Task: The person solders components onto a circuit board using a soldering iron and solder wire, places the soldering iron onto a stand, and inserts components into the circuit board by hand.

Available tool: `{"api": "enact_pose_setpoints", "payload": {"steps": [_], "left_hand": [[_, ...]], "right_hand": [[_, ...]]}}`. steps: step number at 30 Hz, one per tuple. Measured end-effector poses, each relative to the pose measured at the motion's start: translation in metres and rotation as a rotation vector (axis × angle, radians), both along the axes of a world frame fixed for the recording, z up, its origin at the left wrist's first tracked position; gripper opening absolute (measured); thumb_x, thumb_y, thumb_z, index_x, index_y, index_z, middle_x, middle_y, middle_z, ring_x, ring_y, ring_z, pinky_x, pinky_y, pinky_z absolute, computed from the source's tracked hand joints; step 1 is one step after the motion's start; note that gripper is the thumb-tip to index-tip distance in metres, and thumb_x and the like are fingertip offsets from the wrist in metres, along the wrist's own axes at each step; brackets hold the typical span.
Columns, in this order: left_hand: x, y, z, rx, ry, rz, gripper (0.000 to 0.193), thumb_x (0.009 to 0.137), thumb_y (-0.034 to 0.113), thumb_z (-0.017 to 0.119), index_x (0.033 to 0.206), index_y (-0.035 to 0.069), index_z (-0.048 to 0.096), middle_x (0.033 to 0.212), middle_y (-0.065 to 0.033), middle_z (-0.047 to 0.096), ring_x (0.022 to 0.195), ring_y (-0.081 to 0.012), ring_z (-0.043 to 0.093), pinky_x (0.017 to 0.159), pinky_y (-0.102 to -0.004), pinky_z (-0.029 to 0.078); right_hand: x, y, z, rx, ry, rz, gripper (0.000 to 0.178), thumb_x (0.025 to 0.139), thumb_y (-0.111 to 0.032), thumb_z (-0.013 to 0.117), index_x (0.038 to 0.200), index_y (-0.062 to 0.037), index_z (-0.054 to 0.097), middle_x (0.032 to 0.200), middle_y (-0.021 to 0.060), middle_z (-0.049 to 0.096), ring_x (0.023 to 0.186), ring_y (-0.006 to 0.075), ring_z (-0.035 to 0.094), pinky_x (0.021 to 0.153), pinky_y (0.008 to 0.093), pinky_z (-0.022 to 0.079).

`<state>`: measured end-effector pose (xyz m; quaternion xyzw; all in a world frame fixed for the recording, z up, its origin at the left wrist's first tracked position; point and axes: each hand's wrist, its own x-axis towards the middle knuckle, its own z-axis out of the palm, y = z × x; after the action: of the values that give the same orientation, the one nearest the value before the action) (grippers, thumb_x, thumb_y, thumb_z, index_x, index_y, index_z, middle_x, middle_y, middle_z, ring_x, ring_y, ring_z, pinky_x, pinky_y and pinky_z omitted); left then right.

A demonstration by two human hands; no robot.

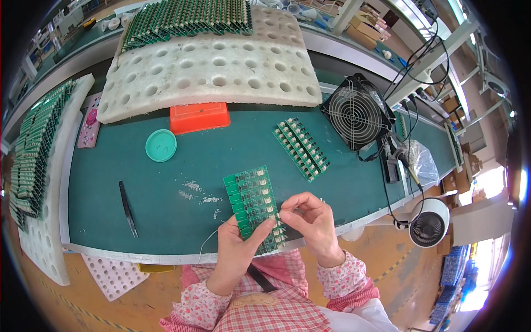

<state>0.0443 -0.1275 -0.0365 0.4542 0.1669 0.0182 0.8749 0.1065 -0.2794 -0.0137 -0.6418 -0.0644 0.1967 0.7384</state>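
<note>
Head view looks down on a green-topped bench, where both hands work on a green circuit-board panel lying near the bench's front edge. Left hand grips the panel's near end, thumb pressed on its top face; a thin wire curls off just left of this hand. Right hand is curled, its fingertips pinched together at the panel's right edge, on something too small to make out. Beyond the panel to the right lies a second board panel, with a black fan further right. Left of the panel lie black tweezers, and beyond it a round teal lid and an orange rectangular box, tucked under a white perforated foam slab.
</note>
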Motion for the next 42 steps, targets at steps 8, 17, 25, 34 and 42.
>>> {"api": "enact_pose_setpoints", "payload": {"steps": [8,17,25,34,42], "left_hand": [[0.000,-0.001,-0.001,0.007,0.009,0.011,0.018,0.090,0.003,0.072,0.108,0.000,0.070,0.099,-0.0039,0.073,0.084,-0.0066,0.066,0.074,-0.0222,0.054],[-0.003,-0.004,-0.003,-0.006,0.010,0.035,0.019,0.088,-0.002,0.071,0.107,0.000,0.069,0.100,-0.0053,0.073,0.085,-0.0093,0.068,0.077,-0.0244,0.055],[-0.005,-0.002,-0.008,0.053,-0.003,0.049,0.017,0.088,-0.004,0.070,0.104,-0.001,0.069,0.096,-0.0060,0.073,0.081,-0.0101,0.069,0.074,-0.0247,0.056],[-0.008,-0.002,0.000,0.048,-0.012,0.034,0.019,0.086,-0.006,0.070,0.104,0.000,0.068,0.097,-0.0065,0.073,0.083,-0.0111,0.069,0.076,-0.0262,0.056],[-0.007,-0.006,0.005,0.033,-0.113,0.102,0.029,0.083,-0.010,0.072,0.109,0.000,0.062,0.102,-0.0058,0.071,0.089,-0.0113,0.068,0.080,-0.0248,0.055]], "right_hand": [[-0.007,0.011,-0.002,0.052,0.020,-0.121,0.018,0.088,0.003,0.070,0.104,0.0011,0.062,0.094,0.0033,0.065,0.086,0.0081,0.061,0.080,0.0218,0.050],[-0.016,0.014,-0.003,-0.103,-0.121,-0.124,0.017,0.091,0.006,0.066,0.106,0.0006,0.059,0.096,0.0029,0.063,0.091,0.0076,0.061,0.081,0.0225,0.050],[-0.020,0.011,-0.021,0.072,-0.147,-0.088,0.016,0.093,0.005,0.064,0.105,0.0004,0.056,0.104,0.0048,0.060,0.099,0.0100,0.060,0.089,0.0260,0.050],[-0.028,0.011,0.000,-0.156,-0.234,-0.133,0.018,0.091,-0.002,0.070,0.108,0.0011,0.062,0.098,0.0076,0.067,0.090,0.0122,0.065,0.082,0.0287,0.053],[-0.024,0.000,0.017,-0.406,-0.384,-0.041,0.016,0.089,-0.007,0.072,0.103,-0.0009,0.074,0.093,0.0112,0.071,0.083,0.0168,0.068,0.074,0.0296,0.054]]}}
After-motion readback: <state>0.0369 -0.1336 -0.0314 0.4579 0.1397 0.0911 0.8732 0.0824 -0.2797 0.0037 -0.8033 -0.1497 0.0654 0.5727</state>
